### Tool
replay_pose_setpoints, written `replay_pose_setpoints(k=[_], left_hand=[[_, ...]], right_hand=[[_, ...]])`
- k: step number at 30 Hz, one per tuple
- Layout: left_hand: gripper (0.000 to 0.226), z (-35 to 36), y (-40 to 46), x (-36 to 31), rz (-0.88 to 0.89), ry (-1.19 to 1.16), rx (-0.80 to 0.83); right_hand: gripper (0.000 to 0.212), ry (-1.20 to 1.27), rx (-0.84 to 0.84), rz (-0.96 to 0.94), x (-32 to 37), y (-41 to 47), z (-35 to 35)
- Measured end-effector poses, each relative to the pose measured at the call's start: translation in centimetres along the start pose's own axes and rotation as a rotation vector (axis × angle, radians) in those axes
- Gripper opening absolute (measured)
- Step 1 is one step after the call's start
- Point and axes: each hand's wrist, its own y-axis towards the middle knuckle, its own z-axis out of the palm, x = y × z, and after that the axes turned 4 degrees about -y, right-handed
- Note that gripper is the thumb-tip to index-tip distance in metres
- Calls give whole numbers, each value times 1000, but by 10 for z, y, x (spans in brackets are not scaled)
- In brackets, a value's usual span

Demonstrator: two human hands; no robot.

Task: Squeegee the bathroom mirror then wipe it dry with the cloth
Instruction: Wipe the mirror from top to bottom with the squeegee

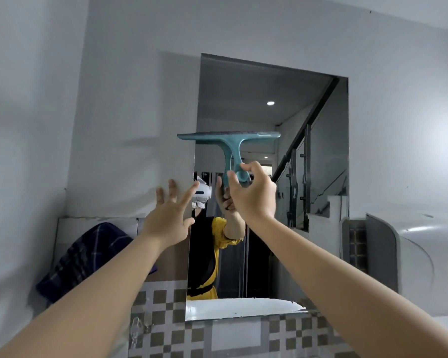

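White bathroom walls frame a tall frameless rectangular mirror (269,104). Right hand (254,195) pinches the lower end of the teal plastic T-shaped squeegee (230,143); its handle rises straight up from the fingers, and the blade bar lies crosswise above them, long axis horizontal, seemingly against the glass. Left hand (170,215) spreads empty, fingers straight, beside the grip at the mirror's left edge. A dark blue checked cloth (88,257) hangs below-left, nearer that hand.
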Motion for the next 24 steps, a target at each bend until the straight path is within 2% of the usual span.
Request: replay_pose_setpoints(k=[3,10,17,24], left_hand=[[86,8,-12,6,36,53,56],[94,11,-16,4,3,81,58],[98,16,-15,3,-41,79,60],[99,16,-14,-4,-95,89,65]], right_hand=[[29,-113,23,-56,-21,6,-21],[34,-260,69,-208,-48,30,-55],[32,-325,78,-320,-77,50,-89],[32,-332,92,-339,-118,67,-124]])
